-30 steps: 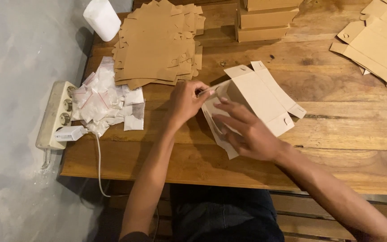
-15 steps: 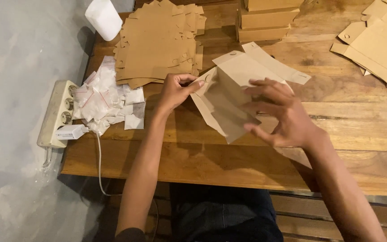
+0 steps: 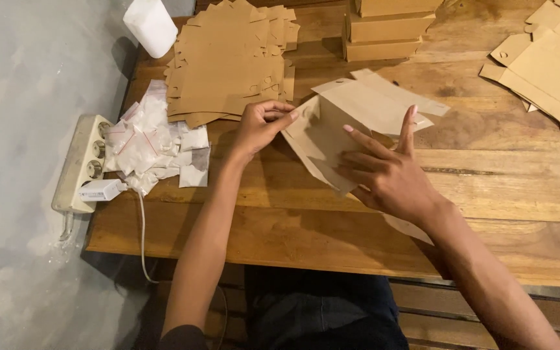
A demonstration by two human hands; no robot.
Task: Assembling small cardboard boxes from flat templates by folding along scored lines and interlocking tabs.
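2 bare hands working 1 half-folded brown cardboard box blank [image 3: 351, 129], raised just above the bare wooden table [image 3: 487, 188] at centre. Left hand [image 3: 260, 126] pinching shut on the blank's left flap edge, wrist bent inward. Right hand [image 3: 390, 175] pressing flat against the near panel, fingers spread, not clenched. Long axis of blank running from near-left up to far-right, lying between both hands. Resting nearby: stack of flat brown cardboard blanks [image 3: 228, 65], pile of small white sachets [image 3: 150, 142].

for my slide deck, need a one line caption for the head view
Left hand and right hand fold a cardboard box blank over a wooden table.
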